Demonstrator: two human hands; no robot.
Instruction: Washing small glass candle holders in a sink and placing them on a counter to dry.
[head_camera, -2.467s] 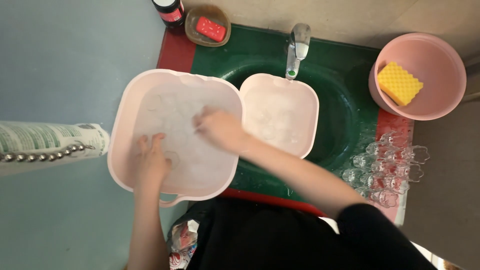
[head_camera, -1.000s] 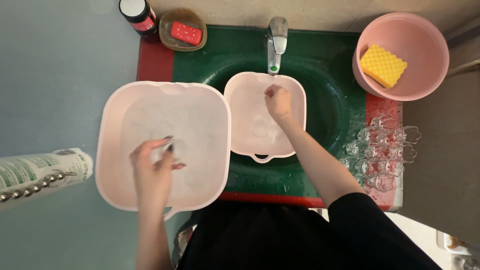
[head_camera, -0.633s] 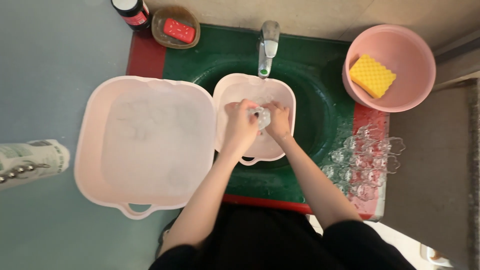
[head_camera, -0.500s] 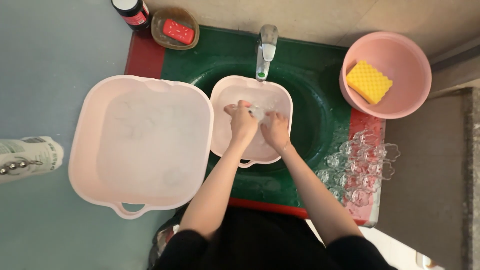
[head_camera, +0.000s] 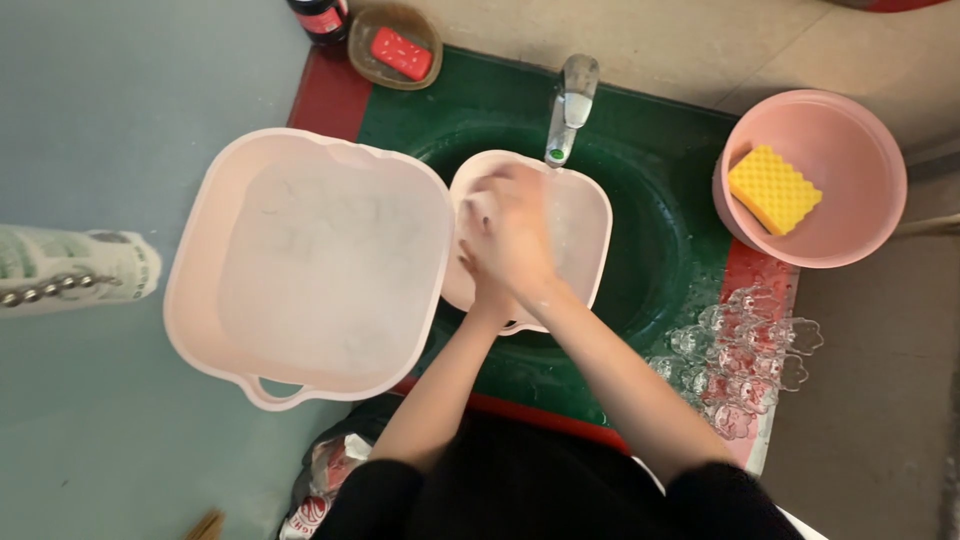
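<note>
Pink small basin (head_camera: 585, 230) now holds both hands (head_camera: 510, 240) pressed closer together.

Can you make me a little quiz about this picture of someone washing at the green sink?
1. True or false: the yellow sponge lies in the round pink bowl.
2. Where are the left hand and right hand? A) in the big pink basin B) together over the small pink basin under the tap C) on the clear glass cups
3. What colour is the bar in the soap dish?

Key: 1 true. 2 B. 3 red.
</note>
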